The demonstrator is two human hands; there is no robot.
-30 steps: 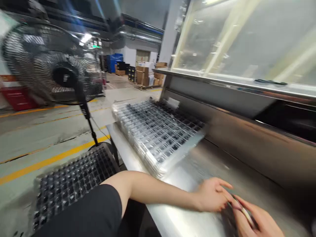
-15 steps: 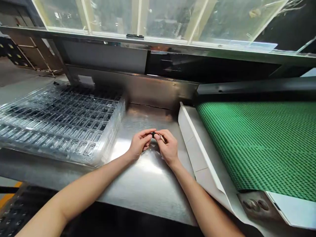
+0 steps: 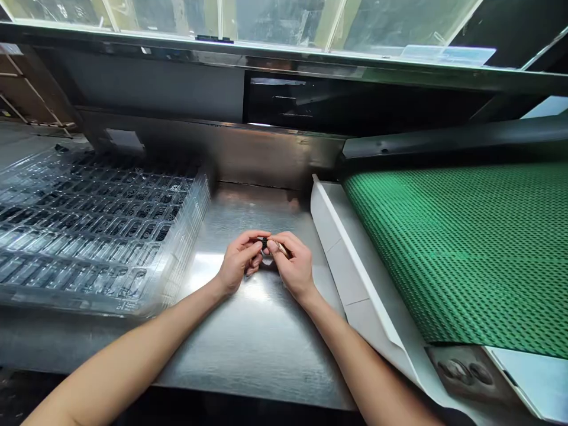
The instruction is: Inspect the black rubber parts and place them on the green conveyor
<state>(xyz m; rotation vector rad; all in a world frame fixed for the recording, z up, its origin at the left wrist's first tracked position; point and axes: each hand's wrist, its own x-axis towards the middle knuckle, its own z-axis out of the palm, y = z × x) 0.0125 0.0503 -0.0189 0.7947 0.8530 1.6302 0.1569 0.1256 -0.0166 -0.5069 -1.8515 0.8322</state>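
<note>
Over the steel worktop (image 3: 248,343), my two hands meet at a small black part (image 3: 264,242). My left hand (image 3: 235,265) pinches this part between thumb and fingertips. From the other side, my right hand (image 3: 295,267) is closed, its thumb and forefinger at the part's right end. A slim gold-brown metal piece (image 3: 284,251) sticks out of the right-hand fingers; its kind and most of its length are hidden. Fingers cover much of the black part, so its exact shape cannot be made out.
Stacked clear plastic trays (image 3: 102,236) with many pockets, several holding dark parts, stand on the left. A white raised guard (image 3: 346,260) separates the worktop from a green mesh conveyor belt (image 3: 465,248) on the right. A metal frame with clear panels (image 3: 284,23) spans above.
The camera view has turned slightly, so the surroundings shift in the picture. Both hands keep their hold on the black part, with only small finger movement.
</note>
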